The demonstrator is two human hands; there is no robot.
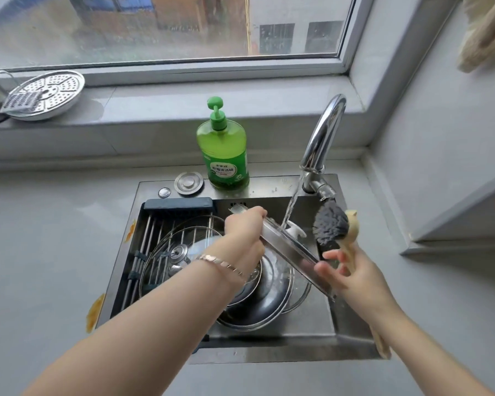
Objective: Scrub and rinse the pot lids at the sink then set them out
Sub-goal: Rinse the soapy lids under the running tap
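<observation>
The person is holding a glass pot lid [290, 247] tilted on edge over the sink [352, 332], right under the stream of water [290, 207] running from the tap [323, 132]. The left hand [245, 232] is gripping the lid's upper rim, fingers curled tight around the metal band. The right hand [352, 278] is doing two jobs — its palm and lower fingers are wrapping the pale handle of a dish brush [330, 224], while thumb and forefinger are spreading out to touch the lid's lower rim and steady it. The dark bristles are standing just beside the lid's white knob [295, 230], not quite on the glass.

The lid is probably fairly heavy and rigid, and, being wet glass, slippery and breakable; the steel rim looks like the safest place to hold it, with the knob as the other option. A knock against the steel sink could chip it.

More lids are lying below: a steel one [265, 304] in the basin, and a second glass lid [177, 252] resting on the drying rack [155, 232].

Behind the sink a green bottle of dish soap [223, 150] is standing — its label is carrying Chinese characters, too small to read with confidence.
</observation>
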